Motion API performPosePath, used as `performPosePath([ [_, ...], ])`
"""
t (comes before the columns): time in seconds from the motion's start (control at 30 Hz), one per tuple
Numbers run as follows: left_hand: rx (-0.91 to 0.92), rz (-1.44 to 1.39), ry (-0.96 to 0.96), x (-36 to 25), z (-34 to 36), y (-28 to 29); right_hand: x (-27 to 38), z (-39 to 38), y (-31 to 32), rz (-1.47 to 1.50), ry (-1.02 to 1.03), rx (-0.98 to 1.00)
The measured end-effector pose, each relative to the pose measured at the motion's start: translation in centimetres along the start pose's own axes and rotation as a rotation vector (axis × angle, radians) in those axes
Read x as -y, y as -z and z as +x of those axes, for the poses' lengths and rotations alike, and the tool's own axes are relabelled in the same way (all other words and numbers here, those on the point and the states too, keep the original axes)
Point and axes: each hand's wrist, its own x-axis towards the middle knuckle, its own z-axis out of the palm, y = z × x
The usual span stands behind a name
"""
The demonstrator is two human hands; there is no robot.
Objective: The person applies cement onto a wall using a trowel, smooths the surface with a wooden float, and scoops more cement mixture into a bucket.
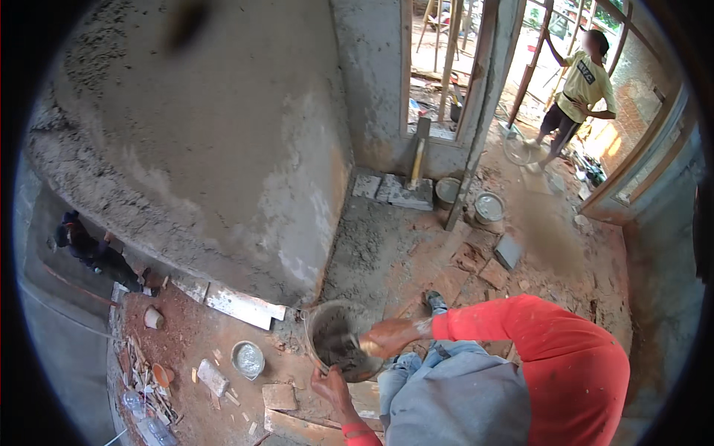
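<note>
My left hand [329, 383] is closed on the lower left rim of a bucket [319, 320] of wet grey mortar [332, 340], held above the floor in front of my body. My right hand [384, 337] is closed round the pale handle of a tool [366, 343], apparently a trowel, whose head is down in the bucket and hidden in the mortar. A plastered grey wall [208, 149] with a rough edge rises just beyond the bucket.
A co-worker [584, 93] stands in the doorway; another person [93, 249] is at lower left. Buckets [489, 208] stand near the post [467, 186]. A silvery bucket [248, 360], boards [238, 303], bricks [492, 273] and debris [137, 372] lie about the floor.
</note>
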Motion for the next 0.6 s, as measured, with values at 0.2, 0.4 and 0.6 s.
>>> performPosePath([
  [0.2, 0.189, -0.161, -0.141, 0.1, 0.4, -5.4, -7.1, -1.0, -3.6, 0.719, -0.414, 0.182],
  [0.4, 0.185, -0.242, -0.072, 0.0, 0.5, -5.4, -0.9, -4.7, 2.2, 1.188, -0.408, 0.165],
  [0.6, -0.031, -0.197, 0.103, 2.7, 0.2, -1.9, 3.9, -4.2, 5.8, 1.459, -0.236, 0.097],
])
